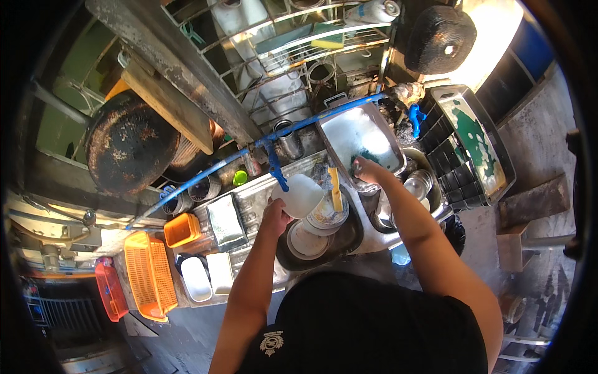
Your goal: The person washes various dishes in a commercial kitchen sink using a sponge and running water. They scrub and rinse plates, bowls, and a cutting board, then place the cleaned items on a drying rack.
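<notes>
My left hand (276, 216) grips the near left edge of a white bowl (301, 194), which is held tilted just below a blue tap (277, 172) over the left sink. My right hand (366, 170) is closed on a dark green scouring pad (369, 156) at the near side of a rectangular metal basin (357, 133) with suds in it. Under the bowl, stacked plates (307, 240) stand in the left sink basin (348, 243). A yellow sponge-like piece (335, 189) lies against the stack. Whether water runs from the tap cannot be told.
Metal bowls (417, 183) fill the right sink. A blue pipe (322, 115) crosses behind the sinks. Orange baskets (149, 276) and white containers (196, 279) stand left. A black crate (444, 154) is at the right; a blackened pan (131, 142) hangs at upper left.
</notes>
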A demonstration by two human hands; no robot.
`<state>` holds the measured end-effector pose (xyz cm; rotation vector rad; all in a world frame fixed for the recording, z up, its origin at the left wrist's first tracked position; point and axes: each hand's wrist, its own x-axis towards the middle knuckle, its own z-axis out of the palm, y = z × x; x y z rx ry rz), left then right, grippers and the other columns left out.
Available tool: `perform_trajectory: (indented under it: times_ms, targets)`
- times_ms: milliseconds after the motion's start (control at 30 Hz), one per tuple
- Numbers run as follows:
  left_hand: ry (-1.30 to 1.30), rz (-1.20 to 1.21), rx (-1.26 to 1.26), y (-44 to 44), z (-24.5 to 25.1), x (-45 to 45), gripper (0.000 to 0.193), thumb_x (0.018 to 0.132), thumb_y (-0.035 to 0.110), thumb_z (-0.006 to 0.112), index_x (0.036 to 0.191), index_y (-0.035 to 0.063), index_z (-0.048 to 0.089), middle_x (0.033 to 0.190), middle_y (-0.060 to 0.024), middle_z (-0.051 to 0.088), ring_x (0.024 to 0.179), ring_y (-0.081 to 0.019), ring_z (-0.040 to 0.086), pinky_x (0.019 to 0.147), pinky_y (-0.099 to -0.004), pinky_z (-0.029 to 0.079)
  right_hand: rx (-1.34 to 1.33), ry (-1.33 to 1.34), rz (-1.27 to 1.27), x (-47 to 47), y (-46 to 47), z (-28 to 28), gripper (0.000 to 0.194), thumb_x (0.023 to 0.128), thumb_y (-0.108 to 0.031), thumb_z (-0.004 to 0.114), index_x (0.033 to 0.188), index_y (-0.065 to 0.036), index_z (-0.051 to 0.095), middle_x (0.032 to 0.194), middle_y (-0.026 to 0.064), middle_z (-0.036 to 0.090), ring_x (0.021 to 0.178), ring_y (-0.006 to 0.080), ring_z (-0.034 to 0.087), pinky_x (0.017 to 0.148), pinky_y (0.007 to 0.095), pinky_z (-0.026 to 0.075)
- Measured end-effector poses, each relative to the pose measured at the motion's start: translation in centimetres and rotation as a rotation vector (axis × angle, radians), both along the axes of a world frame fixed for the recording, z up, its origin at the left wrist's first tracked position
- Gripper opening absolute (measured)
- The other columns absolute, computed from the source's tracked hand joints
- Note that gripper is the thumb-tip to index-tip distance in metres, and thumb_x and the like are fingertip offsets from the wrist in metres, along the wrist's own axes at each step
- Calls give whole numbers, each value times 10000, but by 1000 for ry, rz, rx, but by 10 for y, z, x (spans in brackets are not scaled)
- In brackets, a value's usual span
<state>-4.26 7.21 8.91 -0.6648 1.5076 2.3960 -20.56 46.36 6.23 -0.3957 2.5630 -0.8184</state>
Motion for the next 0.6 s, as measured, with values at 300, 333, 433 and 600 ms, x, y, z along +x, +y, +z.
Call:
perform_trajectory:
  times_ms: [300,333,433,600]
  targets:
    - [-51,0,410,21,1,4,341,868,-4,661,1204,24,610,1229,-189,706,1110,-313,731,991,-444,605,-470,530,169,109,-168,48,569,1009,-259,652,1542,-130,500,1290,189,644,1167,382,650,960,460,567]
    - [-3,-81,362,21,6,8,441,857,-35,571,1293,29,574,1271,-180,668,1176,-323,697,1033,-448,591,-263,651,162,117,-182,43,607,1008,-270,664,1568,-112,492,1357,208,625,1244,433,629,1015,481,559]
    - [301,-454,-615,10,17,26,559,887,-9,473,1443,14,524,1391,-170,623,1322,-318,636,1116,-466,550,-160,547,-159,118,-199,27,630,1006,-223,645,1593,-87,462,1442,244,604,1300,502,597,1081,525,521]
    - [521,-551,-1172,-3,32,38,521,1091,269,537,1570,79,459,1493,-153,593,1382,-299,610,1132,-478,532,-407,371,-68,104,-203,12,594,1047,-158,565,1603,-20,410,1507,306,549,1398,474,545,1171,541,440]
